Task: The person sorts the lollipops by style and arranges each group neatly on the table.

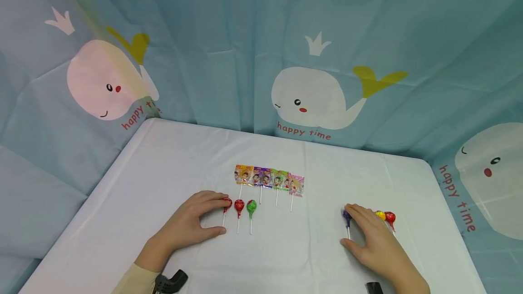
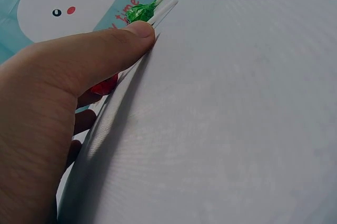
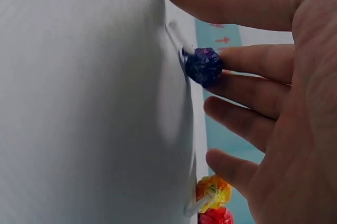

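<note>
My left hand [image 1: 192, 221] rests at the left end of a short row of lollipops, its fingertips touching the head of a red lollipop [image 1: 224, 211] and its thumb near the stick's lower end. Beside it lie a second red lollipop [image 1: 239, 206] and a green lollipop [image 1: 251, 207]. On the right, the fingertips of my right hand [image 1: 373, 244] touch a dark purple lollipop [image 3: 204, 67], while the thumb stands apart from it. Partly behind that hand lie a yellow lollipop [image 3: 213, 191] and a red one [image 1: 390, 218].
Behind the left row, several flat lollipops in printed wrappers lie side by side, among them an orange one [image 1: 244, 174] and a pink one [image 1: 296, 185]. A white cloth [image 1: 294, 248] covers the table. Blue curtains [image 1: 212, 58] with whale prints hang behind it and at both sides.
</note>
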Demonstrator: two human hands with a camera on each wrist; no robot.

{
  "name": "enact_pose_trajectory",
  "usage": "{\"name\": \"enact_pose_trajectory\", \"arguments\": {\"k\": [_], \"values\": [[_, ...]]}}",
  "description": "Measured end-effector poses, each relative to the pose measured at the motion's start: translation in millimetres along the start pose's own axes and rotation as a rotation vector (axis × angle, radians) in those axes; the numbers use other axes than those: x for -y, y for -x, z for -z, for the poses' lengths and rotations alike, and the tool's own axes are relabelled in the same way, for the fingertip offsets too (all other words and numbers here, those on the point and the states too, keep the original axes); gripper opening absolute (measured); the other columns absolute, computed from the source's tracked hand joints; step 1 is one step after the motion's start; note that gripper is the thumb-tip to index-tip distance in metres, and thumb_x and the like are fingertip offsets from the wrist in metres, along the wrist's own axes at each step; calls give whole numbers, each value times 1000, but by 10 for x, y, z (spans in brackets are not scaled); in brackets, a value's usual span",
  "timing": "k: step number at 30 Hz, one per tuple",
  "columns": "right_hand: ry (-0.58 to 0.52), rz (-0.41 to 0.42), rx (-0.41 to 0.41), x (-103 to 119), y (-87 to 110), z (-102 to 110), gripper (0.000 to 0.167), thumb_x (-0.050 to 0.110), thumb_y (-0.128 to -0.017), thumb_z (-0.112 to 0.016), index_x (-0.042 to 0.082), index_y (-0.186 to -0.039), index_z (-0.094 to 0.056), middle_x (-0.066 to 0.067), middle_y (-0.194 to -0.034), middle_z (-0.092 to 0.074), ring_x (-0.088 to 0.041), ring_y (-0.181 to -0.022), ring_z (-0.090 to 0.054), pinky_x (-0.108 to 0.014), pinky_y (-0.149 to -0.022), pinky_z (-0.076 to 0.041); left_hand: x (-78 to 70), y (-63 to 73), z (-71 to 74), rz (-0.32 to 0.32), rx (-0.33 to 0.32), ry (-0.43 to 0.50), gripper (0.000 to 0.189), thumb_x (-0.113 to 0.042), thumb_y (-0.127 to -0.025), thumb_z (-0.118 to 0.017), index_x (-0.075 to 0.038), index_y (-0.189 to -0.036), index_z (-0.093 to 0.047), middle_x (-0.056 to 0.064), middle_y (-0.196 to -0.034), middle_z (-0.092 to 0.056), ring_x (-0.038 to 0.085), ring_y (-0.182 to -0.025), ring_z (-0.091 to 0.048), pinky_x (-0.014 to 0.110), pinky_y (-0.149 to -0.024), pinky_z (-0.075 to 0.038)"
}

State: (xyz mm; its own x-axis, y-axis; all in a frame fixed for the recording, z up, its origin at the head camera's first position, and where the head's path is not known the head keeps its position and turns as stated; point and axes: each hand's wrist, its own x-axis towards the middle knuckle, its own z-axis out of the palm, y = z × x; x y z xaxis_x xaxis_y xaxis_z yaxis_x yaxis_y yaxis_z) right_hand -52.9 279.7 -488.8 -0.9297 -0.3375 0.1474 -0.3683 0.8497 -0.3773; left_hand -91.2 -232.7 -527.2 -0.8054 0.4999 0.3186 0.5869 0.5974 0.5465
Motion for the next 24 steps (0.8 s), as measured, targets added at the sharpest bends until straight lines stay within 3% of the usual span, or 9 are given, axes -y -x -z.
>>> {"name": "enact_pose_trajectory", "arguments": {"k": [2,11,14,18,24], "values": [[-4,18,-7,-15,5,-1,81,25,-81,-97,3,-151,-62,-16,-153,-62,-41,-140,-58,-10,-125,-7,1,-1,1,-3,0,-1,66,-42,-79,-100,-29,-140,-75,-7,-148,-67,21,-138,-59,45,-114,-48],[-2,1,26,-26,7,23,86,27,-81,-98,1,-153,-59,-18,-154,-61,-43,-141,-57,-10,-124,-4,16,-2,-4,11,14,1,65,-45,-81,-98,-30,-140,-75,-9,-149,-66,20,-138,-58,45,-115,-47],[1,-43,61,-15,11,37,87,29,-82,-97,1,-155,-58,-17,-157,-59,-42,-144,-54,-29,-132,-23,16,-8,3,14,18,1,66,-45,-81,-98,-30,-140,-75,-10,-149,-65,20,-139,-58,46,-115,-47],[-12,-90,101,0,14,60,88,31,-83,-96,1,-156,-56,-16,-159,-57,-42,-145,-53,-63,-119,-42,15,-12,11,10,16,2,66,-45,-81,-98,-31,-140,-75,-10,-149,-65,20,-138,-59,46,-114,-48],[-15,-105,102,-1,15,63,87,34,-84,-96,2,-155,-58,-15,-158,-58,-41,-144,-54,-67,-115,-44,16,0,6,3,9,4,66,-44,-80,-99,-30,-140,-75,-8,-148,-66,20,-137,-59,45,-114,-47]]}}
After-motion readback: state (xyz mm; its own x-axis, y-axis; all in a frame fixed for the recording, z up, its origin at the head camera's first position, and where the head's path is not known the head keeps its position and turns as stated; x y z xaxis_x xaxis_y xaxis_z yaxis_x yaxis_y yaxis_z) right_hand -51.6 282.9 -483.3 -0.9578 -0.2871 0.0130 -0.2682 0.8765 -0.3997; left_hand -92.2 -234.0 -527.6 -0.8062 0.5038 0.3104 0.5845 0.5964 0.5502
